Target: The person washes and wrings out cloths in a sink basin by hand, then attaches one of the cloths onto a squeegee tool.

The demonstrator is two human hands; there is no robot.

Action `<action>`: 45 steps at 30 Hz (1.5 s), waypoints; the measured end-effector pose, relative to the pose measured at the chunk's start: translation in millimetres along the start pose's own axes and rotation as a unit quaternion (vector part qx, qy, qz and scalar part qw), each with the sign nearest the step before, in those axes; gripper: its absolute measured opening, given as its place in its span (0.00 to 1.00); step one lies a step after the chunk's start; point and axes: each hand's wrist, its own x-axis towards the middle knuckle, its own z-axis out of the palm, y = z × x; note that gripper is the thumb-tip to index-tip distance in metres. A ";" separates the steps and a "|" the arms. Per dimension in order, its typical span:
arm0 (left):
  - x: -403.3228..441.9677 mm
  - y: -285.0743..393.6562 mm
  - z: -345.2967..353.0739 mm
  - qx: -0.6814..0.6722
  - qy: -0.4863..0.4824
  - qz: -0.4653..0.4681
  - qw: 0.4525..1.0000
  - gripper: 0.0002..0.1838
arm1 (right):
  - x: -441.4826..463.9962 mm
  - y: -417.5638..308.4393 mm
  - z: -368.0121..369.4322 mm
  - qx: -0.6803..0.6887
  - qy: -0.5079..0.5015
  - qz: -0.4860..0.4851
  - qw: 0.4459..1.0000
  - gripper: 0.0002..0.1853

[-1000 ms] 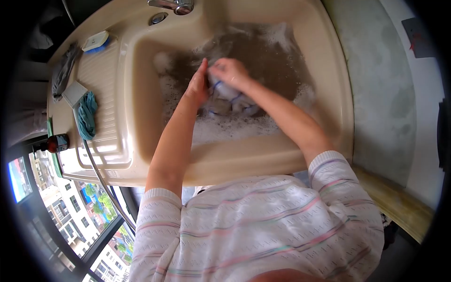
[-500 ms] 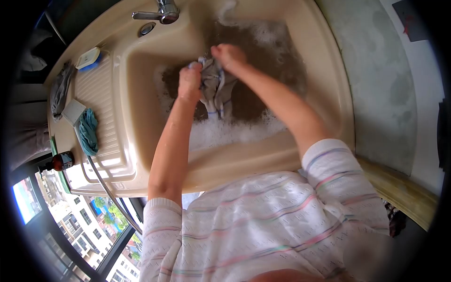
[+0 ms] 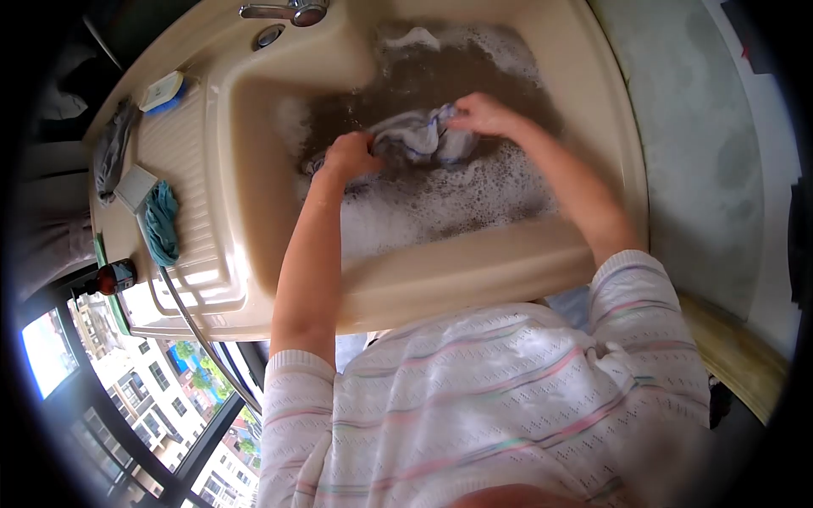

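Note:
A wet whitish cloth with thin blue lines (image 3: 419,135) lies bunched at the surface of the brown, sudsy water in the beige sink (image 3: 406,275). My left hand (image 3: 350,155) is curled over its left end, and a bit of fabric shows beyond the wrist. At the other end, my right hand (image 3: 483,114) pinches a fold between thumb and fingers. Whether the cloth is a garment or a towel I cannot tell. Part of it is hidden under the water.
A chrome tap (image 3: 306,12) stands at the sink's back. On the ribbed drainboard (image 3: 190,199) are a brush with blue bristles (image 3: 163,93), a grey cloth (image 3: 113,152), a teal cloth (image 3: 161,223) and a brown bottle (image 3: 114,277). A hose (image 3: 190,317) hangs over the front edge.
My hands have moved apart, the right one to the right and slightly down, the left slightly down. The cloth, which hung between them, now stretches sideways along the water.

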 end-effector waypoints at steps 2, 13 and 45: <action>-8.6 -1.3 -11.2 -0.110 -0.018 -0.004 0.994 0.18 | -9.2 30.4 -21.1 0.194 0.102 0.045 0.975 0.18; 10.8 -20.1 5.7 -0.693 0.027 -0.021 0.720 0.16 | -4.9 62.4 -34.8 0.185 0.186 0.075 0.962 0.13; 9.9 35.4 -27.4 -0.812 0.119 0.062 0.568 0.09 | 59.8 -43.6 23.6 0.250 0.213 0.081 0.941 0.21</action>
